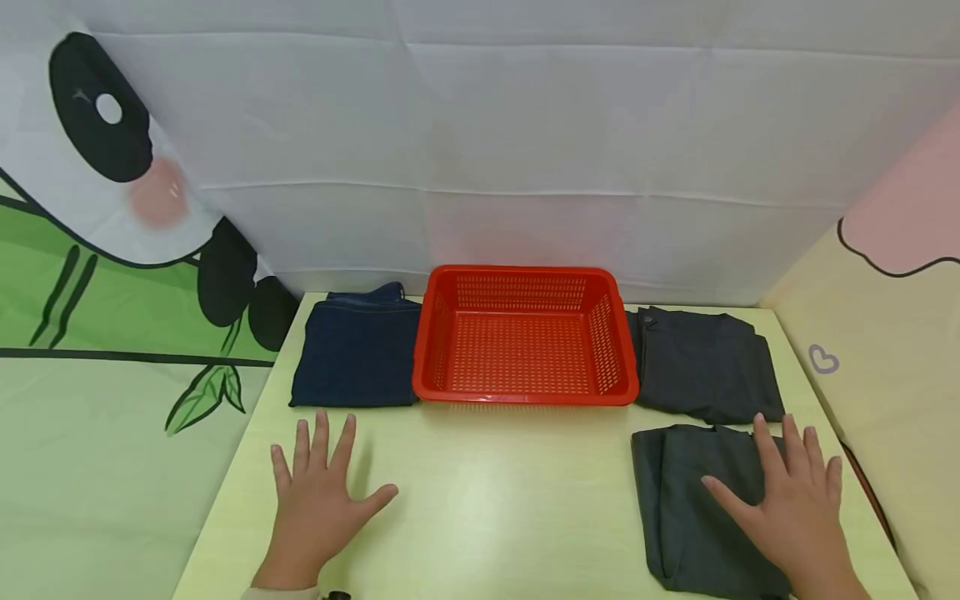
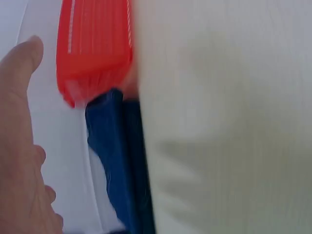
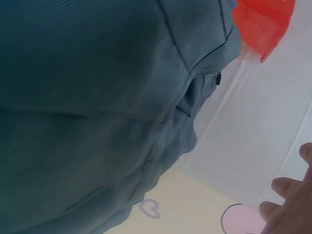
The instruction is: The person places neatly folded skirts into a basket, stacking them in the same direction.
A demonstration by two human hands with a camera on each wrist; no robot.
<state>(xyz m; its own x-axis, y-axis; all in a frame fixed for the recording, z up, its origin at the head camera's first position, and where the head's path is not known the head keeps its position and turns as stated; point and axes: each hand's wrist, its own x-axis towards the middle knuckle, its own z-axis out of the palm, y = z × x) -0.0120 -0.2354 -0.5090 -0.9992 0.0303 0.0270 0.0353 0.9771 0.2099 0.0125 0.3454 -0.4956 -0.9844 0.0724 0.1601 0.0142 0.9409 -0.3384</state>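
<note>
My left hand (image 1: 315, 504) is spread over the table's left part, fingers straight and apart, holding nothing. Beyond its fingertips lies a folded pair of dark blue jeans (image 1: 358, 354). My right hand (image 1: 798, 504), also spread and holding nothing, overlaps the right side of folded dark grey-green trousers (image 1: 705, 517) in the head view. Behind these lies another folded dark grey pair of trousers (image 1: 705, 362). Between the jeans and the grey trousers stands a red plastic basket (image 1: 525, 350) with a perforated bottom and nothing inside. In the right wrist view, the grey-green cloth (image 3: 87, 107) fills the left side.
The pale yellow-green table (image 1: 480, 500) meets a white fabric backdrop (image 1: 525, 150) behind the basket. A printed green side cloth (image 1: 112, 467) hangs at the left, a yellow one (image 1: 885, 392) at the right. The table's right edge runs close beside the right hand.
</note>
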